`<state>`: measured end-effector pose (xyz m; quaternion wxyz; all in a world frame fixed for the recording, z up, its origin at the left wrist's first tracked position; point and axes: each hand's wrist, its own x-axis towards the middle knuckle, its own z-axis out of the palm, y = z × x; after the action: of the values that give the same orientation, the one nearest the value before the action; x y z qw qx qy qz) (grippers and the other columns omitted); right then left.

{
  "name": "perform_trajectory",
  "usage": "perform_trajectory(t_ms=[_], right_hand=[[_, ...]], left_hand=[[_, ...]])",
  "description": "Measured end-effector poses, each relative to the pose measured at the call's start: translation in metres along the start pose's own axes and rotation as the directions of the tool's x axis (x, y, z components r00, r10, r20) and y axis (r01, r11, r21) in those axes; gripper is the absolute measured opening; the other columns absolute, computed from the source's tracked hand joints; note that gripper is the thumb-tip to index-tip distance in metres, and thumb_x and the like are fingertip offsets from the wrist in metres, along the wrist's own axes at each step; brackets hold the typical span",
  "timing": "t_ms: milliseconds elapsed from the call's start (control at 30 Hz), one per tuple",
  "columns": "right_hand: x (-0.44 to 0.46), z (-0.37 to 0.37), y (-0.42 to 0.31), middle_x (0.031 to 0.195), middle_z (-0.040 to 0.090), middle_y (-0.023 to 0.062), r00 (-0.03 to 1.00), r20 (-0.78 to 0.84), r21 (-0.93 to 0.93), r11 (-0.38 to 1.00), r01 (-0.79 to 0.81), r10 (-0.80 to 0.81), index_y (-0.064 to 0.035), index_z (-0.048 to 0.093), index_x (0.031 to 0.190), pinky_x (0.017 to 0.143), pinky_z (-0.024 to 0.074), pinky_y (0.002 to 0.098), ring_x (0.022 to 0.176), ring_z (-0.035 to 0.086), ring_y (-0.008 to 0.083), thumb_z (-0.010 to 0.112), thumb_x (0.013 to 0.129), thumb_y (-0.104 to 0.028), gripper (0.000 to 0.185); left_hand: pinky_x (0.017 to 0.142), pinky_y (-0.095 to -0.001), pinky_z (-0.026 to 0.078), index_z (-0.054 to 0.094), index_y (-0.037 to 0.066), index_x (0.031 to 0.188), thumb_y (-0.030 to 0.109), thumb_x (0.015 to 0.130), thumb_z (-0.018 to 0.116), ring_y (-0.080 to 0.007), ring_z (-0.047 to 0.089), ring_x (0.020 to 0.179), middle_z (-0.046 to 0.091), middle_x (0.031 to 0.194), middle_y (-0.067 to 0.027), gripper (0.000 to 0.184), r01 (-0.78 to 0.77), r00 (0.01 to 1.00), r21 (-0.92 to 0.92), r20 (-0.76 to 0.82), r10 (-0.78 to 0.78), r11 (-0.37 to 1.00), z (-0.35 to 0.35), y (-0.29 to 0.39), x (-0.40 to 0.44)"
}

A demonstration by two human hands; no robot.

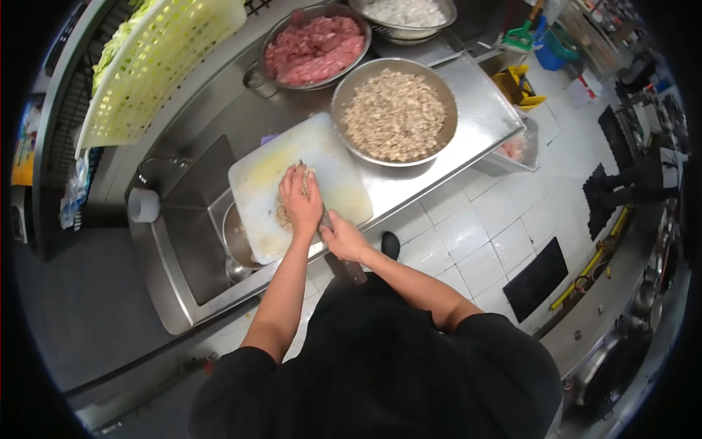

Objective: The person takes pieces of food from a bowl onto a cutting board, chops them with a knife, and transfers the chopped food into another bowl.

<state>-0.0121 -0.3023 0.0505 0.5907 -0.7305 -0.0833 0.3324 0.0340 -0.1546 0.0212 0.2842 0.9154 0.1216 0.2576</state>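
Note:
A white cutting board [340, 183] lies on the steel counter, partly over the sink. On it, chopped brown pieces [281, 214] lie beside and partly under my left hand [300, 197], whose fingers are stretched out and rest over the knife's blade. My right hand [344, 235] is closed round the handle of the knife [326, 219] at the board's near edge. Most of the blade is hidden under my left hand. Just beyond the board's right side stands a steel bowl [452, 117] full of similar chopped brown pieces.
Behind are a bowl of raw minced meat [314, 50] and a bowl of white pieces [406, 13]. A sink [194, 212] with a metal bowl [235, 234] lies left. A perforated basket [157, 73] of greens is upper left. A person's dark-clothed legs [636, 186] show at right.

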Motion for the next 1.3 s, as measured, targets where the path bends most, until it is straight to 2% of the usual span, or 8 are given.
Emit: perform_trajectory(t_ms=[100, 167, 400, 567, 800, 967, 1100, 1300], right_hand=[[-0.008, -0.042, -0.025, 0.089, 0.067, 0.0338, 0.970, -0.207, -0.072, 0.991, 0.114, -0.127, 0.0075, 0.049, 0.127, 0.080, 0.0510, 0.0557, 0.089, 0.066, 0.0534, 0.058, 0.100, -0.022, 0.041], [-0.017, -0.076, -0.043, 0.076, 0.066, 0.0215, 0.962, -0.266, 0.109, 0.994, -0.026, 0.054, 0.0067, 0.050, 0.130, 0.058, 0.0519, 0.0459, 0.060, 0.065, 0.0329, 0.059, 0.101, -0.022, 0.041], [-0.098, -0.112, -0.004, 0.069, 0.062, 0.0109, 0.978, -0.205, 0.170, 0.985, -0.016, 0.051, 0.0039, 0.047, 0.136, 0.046, 0.0476, 0.0356, 0.046, 0.057, 0.0161, 0.056, 0.104, -0.021, 0.042], [-0.096, -0.088, 0.024, 0.087, 0.065, 0.0360, 0.969, -0.207, -0.282, 0.957, 0.070, -0.132, -0.0047, 0.051, 0.135, 0.073, 0.0470, 0.0641, 0.086, 0.061, 0.0594, 0.052, 0.103, -0.017, 0.033], [-0.002, -0.091, 0.004, 0.090, 0.069, 0.0293, 0.967, -0.177, -0.753, 0.658, -0.015, -0.181, -0.0127, 0.048, 0.148, 0.074, 0.0564, 0.0561, 0.086, 0.070, 0.0492, 0.052, 0.097, -0.011, 0.051], [0.055, -0.049, 0.000, 0.093, 0.072, 0.0239, 0.931, -0.072, -0.945, 0.324, 0.051, -0.357, -0.0064, 0.050, 0.146, 0.069, 0.0611, 0.0450, 0.081, 0.074, 0.0386, 0.055, 0.093, -0.009, 0.053], [0.037, -0.001, -0.005, 0.098, 0.072, 0.0245, 0.963, 0.122, -0.921, 0.335, 0.200, -0.240, -0.0068, 0.050, 0.145, 0.072, 0.0610, 0.0474, 0.083, 0.074, 0.0400, 0.053, 0.094, -0.007, 0.052], [0.025, -0.031, 0.007, 0.088, 0.073, 0.0264, 0.980, 0.147, -0.752, 0.629, 0.198, -0.132, -0.0045, 0.052, 0.137, 0.076, 0.0583, 0.0543, 0.086, 0.074, 0.0421, 0.054, 0.096, -0.011, 0.042]], left_hand=[[0.107, -0.0483, 0.044, 0.070, 0.005, 0.127, 0.022, 0.098, 0.066, -0.0385, 0.055, 0.126, 0.063, 0.135, -0.0181, 0.034, -0.183, 0.982, -0.116, -0.061, 0.177, 0.976, 0.013, 0.068, 0.048], [0.107, -0.0477, 0.044, 0.071, 0.005, 0.126, 0.026, 0.097, 0.067, -0.0361, 0.057, 0.125, 0.064, 0.135, -0.0157, 0.036, -0.331, 0.942, -0.144, 0.000, 0.335, 0.933, 0.037, 0.112, 0.087], [0.113, -0.0439, 0.042, 0.070, 0.010, 0.128, 0.034, 0.099, 0.067, -0.0352, 0.056, 0.134, 0.064, 0.138, -0.0181, 0.039, -0.440, 0.725, -0.198, 0.497, 0.477, 0.876, 0.119, 0.162, 0.181], [0.105, -0.0401, 0.049, 0.072, 0.009, 0.125, 0.034, 0.100, 0.067, -0.0314, 0.063, 0.126, 0.069, 0.132, -0.0155, 0.036, -0.559, 0.761, -0.288, 0.194, 0.619, 0.778, 0.077, 0.111, 0.186], [0.099, -0.0417, 0.053, 0.069, 0.004, 0.128, 0.038, 0.100, 0.066, -0.0334, 0.069, 0.116, 0.070, 0.129, -0.0186, 0.044, 0.118, 0.927, -0.132, 0.369, -0.062, 0.984, -0.035, -0.076, 0.113], [0.123, -0.0436, 0.033, 0.041, -0.003, 0.154, 0.057, 0.088, 0.075, -0.0399, 0.043, 0.147, 0.046, 0.157, -0.0253, 0.096, 0.090, 0.910, 0.028, 0.405, -0.094, 0.996, -0.088, -0.134, 0.005], [0.129, -0.0444, 0.022, 0.011, -0.001, 0.164, 0.070, 0.063, 0.086, -0.0396, 0.024, 0.156, 0.022, 0.170, -0.0228, 0.145, 0.035, 0.835, 0.226, 0.529, -0.152, 0.974, -0.100, -0.110, -0.034], [0.128, -0.0468, 0.024, 0.028, 0.000, 0.161, 0.073, 0.064, 0.084, -0.0380, 0.028, 0.155, 0.031, 0.166, -0.0212, 0.134, -0.206, 0.843, 0.169, 0.531, 0.087, 0.964, -0.080, -0.102, -0.033]])
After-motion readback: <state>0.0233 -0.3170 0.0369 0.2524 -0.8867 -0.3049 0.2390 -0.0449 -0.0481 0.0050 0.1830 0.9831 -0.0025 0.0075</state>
